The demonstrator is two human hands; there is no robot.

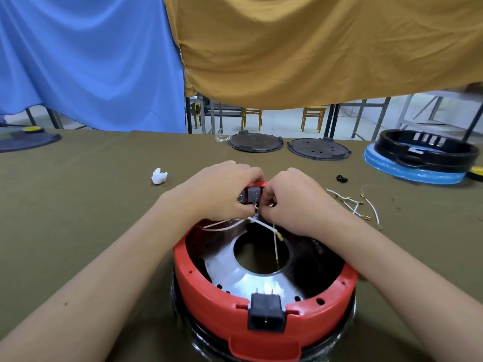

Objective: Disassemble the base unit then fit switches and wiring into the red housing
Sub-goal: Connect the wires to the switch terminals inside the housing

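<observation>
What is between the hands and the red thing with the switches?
Nothing visible. Both the left hand and right hand already touch the red housing at its far rim, by the grey switches, handling white wires.

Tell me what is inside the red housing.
Inside the red housing: a silver metal plate with a round central hole, white wires crossing above, and the black power socket at its near rim. Both hands cover the far rim.

No readable text, label, brand, number or sign is showing anywhere: nothing legible is appearing on the red housing (209, 291), its black socket (266, 316), or the bench (78, 205).
</observation>
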